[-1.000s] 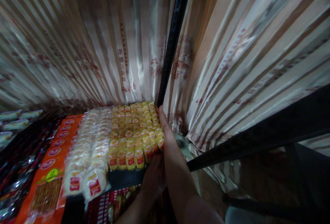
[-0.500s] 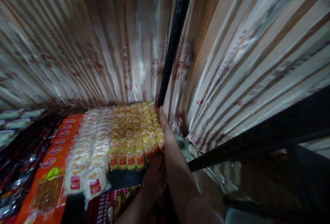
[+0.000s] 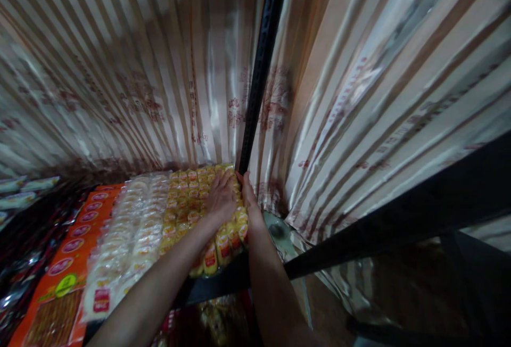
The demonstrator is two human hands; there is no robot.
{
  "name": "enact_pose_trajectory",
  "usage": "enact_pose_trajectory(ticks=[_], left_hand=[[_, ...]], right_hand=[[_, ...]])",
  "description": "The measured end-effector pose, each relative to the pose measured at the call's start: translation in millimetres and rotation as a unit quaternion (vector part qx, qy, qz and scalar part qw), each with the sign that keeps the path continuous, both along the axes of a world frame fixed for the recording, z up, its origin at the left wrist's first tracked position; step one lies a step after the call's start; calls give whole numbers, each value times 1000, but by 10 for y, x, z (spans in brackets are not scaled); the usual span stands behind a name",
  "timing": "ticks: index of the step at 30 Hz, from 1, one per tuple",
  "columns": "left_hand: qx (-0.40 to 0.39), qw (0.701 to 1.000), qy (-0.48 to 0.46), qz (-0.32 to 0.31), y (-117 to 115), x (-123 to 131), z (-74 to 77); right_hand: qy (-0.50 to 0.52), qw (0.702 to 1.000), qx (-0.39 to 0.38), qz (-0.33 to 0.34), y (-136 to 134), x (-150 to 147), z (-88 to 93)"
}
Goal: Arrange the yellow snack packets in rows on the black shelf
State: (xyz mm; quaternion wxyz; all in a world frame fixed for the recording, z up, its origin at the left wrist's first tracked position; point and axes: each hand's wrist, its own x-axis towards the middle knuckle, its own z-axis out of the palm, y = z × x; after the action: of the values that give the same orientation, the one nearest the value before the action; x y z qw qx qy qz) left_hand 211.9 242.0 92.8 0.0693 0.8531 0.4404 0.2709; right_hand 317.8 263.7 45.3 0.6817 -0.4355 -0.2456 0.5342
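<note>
Rows of small yellow wrapped cakes (image 3: pixel 179 195) stand packed together on a dark shelf (image 3: pixel 215 286). My left hand (image 3: pixel 222 195) lies flat on top of them toward the back right, fingers stretched out. Along the right side of the block, beside the upright post, my right hand (image 3: pixel 248 190) rests with its fingers extended against the end row. Neither hand grasps a package. My left forearm hides part of the front rows of cakes and of the white round wrapped pastries (image 3: pixel 138 219) to the left.
Orange snack packets (image 3: pixel 80 235) and dark shiny packages (image 3: pixel 32 246) fill the shelf's left. A black perforated post (image 3: pixel 261 70) rises at the back right corner. Pleated printed curtains (image 3: pixel 179 70) hang behind and to the right. A dark beam (image 3: pixel 379 214) runs along the right.
My left hand has moved from the front right edge of the cakes up onto their top near the back. My right hand stays along the right side. The view has shifted slightly.
</note>
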Motion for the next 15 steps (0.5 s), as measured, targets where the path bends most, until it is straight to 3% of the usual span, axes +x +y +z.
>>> enact_pose_trajectory(ticks=[3,6,15], left_hand=[[-13,996,85,-23,370,165,-84],[-10,988,143,-53,569,273,-159],[34,978,161,-127,658,317,-265]], right_hand=[[14,1000,1,-20,110,58,-81],[36,998,-22,-49,173,104,-160],[15,996,-1,-89,157,175,-236]])
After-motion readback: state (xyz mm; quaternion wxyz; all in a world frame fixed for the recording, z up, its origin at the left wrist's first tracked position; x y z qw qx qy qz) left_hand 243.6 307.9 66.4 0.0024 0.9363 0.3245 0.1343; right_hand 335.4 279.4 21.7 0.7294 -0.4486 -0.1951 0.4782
